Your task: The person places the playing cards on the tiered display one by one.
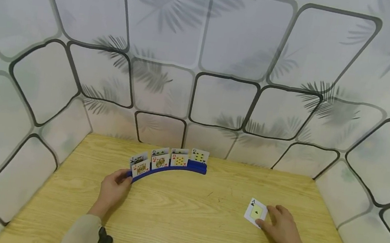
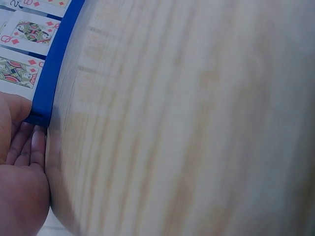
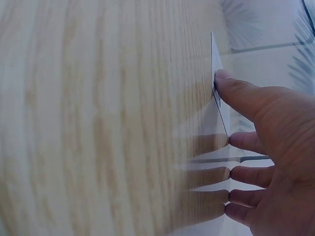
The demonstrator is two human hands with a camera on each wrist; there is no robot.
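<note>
A curved blue card holder (image 1: 174, 168) stands at the back left of the table, with several playing cards upright in two rows. Its front row has red diamond cards, among them a queen (image 2: 34, 32); black cards show behind. My left hand (image 1: 114, 188) grips the holder's left end, thumb on the near side and fingers beyond, as the left wrist view shows. Off to the right, my right hand (image 1: 282, 226) pinches a black ace playing card (image 1: 256, 212) between thumb and index finger. In the right wrist view the card (image 3: 216, 66) is tilted, with the other fingertips at the tabletop.
The light wooden table (image 1: 174, 225) runs back to a patterned fabric wall (image 1: 227, 101), which also encloses both sides. A black six card (image 1: 199, 155) stands at the holder's right end. A small black object (image 1: 104, 239) sits at the left sleeve.
</note>
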